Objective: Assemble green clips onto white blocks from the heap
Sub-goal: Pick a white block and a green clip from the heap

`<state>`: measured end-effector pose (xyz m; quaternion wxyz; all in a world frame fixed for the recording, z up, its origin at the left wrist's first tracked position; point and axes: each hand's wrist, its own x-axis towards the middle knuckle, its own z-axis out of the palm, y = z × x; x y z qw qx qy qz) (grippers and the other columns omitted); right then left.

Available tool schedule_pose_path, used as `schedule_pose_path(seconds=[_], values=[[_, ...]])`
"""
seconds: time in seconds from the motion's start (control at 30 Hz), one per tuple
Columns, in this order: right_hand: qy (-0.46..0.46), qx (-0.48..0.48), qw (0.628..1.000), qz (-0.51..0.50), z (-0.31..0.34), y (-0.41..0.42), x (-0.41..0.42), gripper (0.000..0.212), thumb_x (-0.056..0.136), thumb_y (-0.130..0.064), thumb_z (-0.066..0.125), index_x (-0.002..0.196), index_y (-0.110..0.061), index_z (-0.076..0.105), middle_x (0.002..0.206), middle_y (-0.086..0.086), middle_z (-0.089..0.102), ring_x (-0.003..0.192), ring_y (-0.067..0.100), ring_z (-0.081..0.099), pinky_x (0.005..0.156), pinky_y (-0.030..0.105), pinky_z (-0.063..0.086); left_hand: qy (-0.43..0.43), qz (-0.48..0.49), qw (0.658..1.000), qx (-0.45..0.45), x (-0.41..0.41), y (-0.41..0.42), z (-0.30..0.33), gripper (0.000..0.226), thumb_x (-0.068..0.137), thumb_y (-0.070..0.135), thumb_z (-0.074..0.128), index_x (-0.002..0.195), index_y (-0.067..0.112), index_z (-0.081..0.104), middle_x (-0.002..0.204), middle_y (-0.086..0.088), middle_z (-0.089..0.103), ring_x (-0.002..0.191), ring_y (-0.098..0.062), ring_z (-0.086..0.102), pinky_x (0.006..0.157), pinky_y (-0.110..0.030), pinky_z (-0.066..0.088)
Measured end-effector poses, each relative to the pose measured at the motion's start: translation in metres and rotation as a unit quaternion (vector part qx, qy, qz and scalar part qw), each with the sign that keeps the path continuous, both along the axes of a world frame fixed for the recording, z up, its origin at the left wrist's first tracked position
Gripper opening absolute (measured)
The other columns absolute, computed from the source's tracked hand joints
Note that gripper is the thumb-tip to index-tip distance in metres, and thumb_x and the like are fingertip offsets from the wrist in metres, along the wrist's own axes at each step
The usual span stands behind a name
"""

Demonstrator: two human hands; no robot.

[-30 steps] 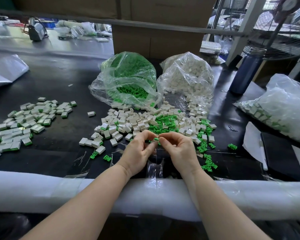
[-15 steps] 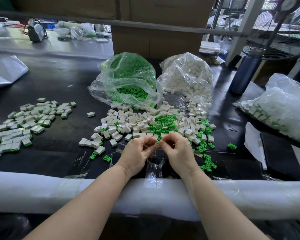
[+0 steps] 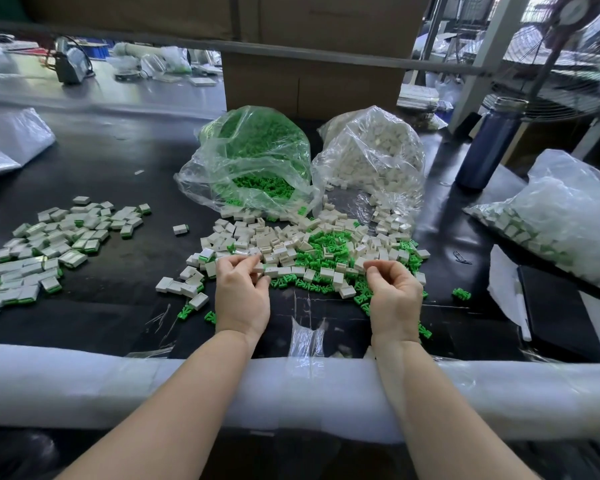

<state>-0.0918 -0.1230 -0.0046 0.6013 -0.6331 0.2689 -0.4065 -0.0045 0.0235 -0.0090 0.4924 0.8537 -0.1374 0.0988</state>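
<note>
A heap of white blocks (image 3: 278,242) mixed with green clips (image 3: 326,247) lies mid-table. My left hand (image 3: 243,296) is at the heap's near left edge and pinches a white block (image 3: 270,270) between thumb and fingertips. My right hand (image 3: 394,296) is at the heap's near right edge with its fingers curled and its fingertips against the parts. Whatever it may hold is hidden by the fingers. Assembled white blocks with green ends (image 3: 49,244) lie spread out on the left.
An open bag of green clips (image 3: 253,157) and a bag of white blocks (image 3: 374,157) stand behind the heap. A blue bottle (image 3: 485,147) and another filled bag (image 3: 561,216) are on the right. A padded white rail (image 3: 84,382) runs along the near edge.
My hands were together at the centre, working one piece. They have parted: the left moved left with a white block, the right moved right to the heap's edge.
</note>
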Motion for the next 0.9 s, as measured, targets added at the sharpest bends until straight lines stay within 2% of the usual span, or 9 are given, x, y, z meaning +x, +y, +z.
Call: schedule_pose_path(seconds=[0.1,0.23,0.4,0.47,0.5,0.6,0.7,0.8,0.9], values=[[0.033,-0.024,0.999,-0.015,-0.001,0.000,0.001,0.031,0.087,0.003,0.053,0.072,-0.023,0.063,0.070,-0.008,0.059,0.054,-0.004,0.051,0.054,0.006,0.040,0.014,0.002,0.999,0.041,0.000,-0.001,-0.002,0.045,0.087,0.005,0.060,0.130,0.002,0.049,0.127,-0.013,0.037,0.109,-0.019,0.044,0.093,-0.011,0.025],[0.085,-0.055,0.995,-0.023,-0.006,-0.002,0.003,0.029,0.088,0.001,0.053,0.076,-0.024,0.063,0.076,-0.015,0.058,0.067,0.002,0.052,0.060,0.008,0.040,0.039,-0.006,0.995,0.087,0.000,-0.003,-0.002,0.046,0.089,0.007,0.056,0.133,0.002,0.044,0.133,-0.012,0.032,0.122,-0.026,0.038,0.099,-0.019,0.028],[0.079,-0.043,0.995,-0.034,-0.007,-0.004,0.004,0.039,0.080,0.012,0.049,0.073,-0.024,0.063,0.077,-0.012,0.060,0.073,0.002,0.055,0.064,0.005,0.043,0.032,-0.003,0.988,0.153,-0.001,-0.004,-0.002,0.048,0.091,0.012,0.053,0.135,0.000,0.039,0.142,-0.014,0.025,0.133,-0.028,0.023,0.109,-0.026,0.019],[0.061,-0.008,0.995,-0.077,-0.009,-0.008,0.004,0.048,0.072,0.017,0.041,0.070,-0.026,0.062,0.075,-0.007,0.061,0.072,0.012,0.055,0.065,0.017,0.045,0.020,-0.015,0.985,0.169,-0.002,-0.005,-0.002,0.051,0.092,0.015,0.053,0.138,0.002,0.036,0.145,-0.012,0.023,0.136,-0.028,0.017,0.112,-0.031,0.017],[0.058,0.006,0.993,-0.107,-0.010,-0.010,0.003,0.050,0.069,0.017,0.037,0.069,-0.027,0.062,0.076,-0.004,0.062,0.072,0.017,0.054,0.065,0.025,0.044,0.010,-0.024,0.985,0.171,-0.003,-0.005,-0.002,0.052,0.091,0.016,0.054,0.138,0.003,0.036,0.144,-0.011,0.024,0.136,-0.027,0.017,0.113,-0.032,0.017],[0.075,0.016,0.985,-0.154,-0.011,-0.012,0.002,0.052,0.063,0.016,0.030,0.068,-0.026,0.061,0.085,0.004,0.062,0.079,0.022,0.053,0.070,0.032,0.045,-0.037,-0.055,0.981,0.184,-0.006,-0.006,-0.003,0.049,0.090,0.017,0.056,0.136,0.007,0.043,0.137,-0.007,0.032,0.131,-0.024,0.024,0.113,-0.032,0.021],[0.088,0.006,0.989,-0.121,-0.009,-0.008,0.002,0.056,0.065,0.020,0.028,0.072,-0.026,0.059,0.085,-0.008,0.053,0.082,0.015,0.050,0.073,0.026,0.041,-0.075,-0.093,0.973,0.196,-0.008,-0.007,-0.004,0.045,0.089,0.019,0.057,0.132,0.008,0.048,0.130,-0.004,0.038,0.125,-0.019,0.029,0.110,-0.029,0.023],[0.091,0.019,0.993,-0.068,-0.010,-0.008,0.003,0.059,0.066,0.021,0.027,0.076,-0.028,0.059,0.093,0.001,0.053,0.084,0.015,0.047,0.075,0.028,0.040,-0.107,-0.141,0.964,0.199,-0.011,-0.009,-0.005,0.042,0.088,0.021,0.059,0.128,0.011,0.052,0.122,-0.002,0.043,0.119,-0.015,0.033,0.108,-0.023,0.022],[0.076,0.031,0.996,-0.018,-0.010,-0.006,0.005,0.059,0.067,0.022,0.027,0.080,-0.027,0.059,0.091,0.004,0.053,0.080,0.012,0.046,0.069,0.018,0.041,-0.136,-0.191,0.950,0.205,-0.013,-0.010,-0.004,0.039,0.087,0.023,0.062,0.123,0.012,0.057,0.117,0.000,0.045,0.113,-0.012,0.036,0.103,-0.016,0.020]])
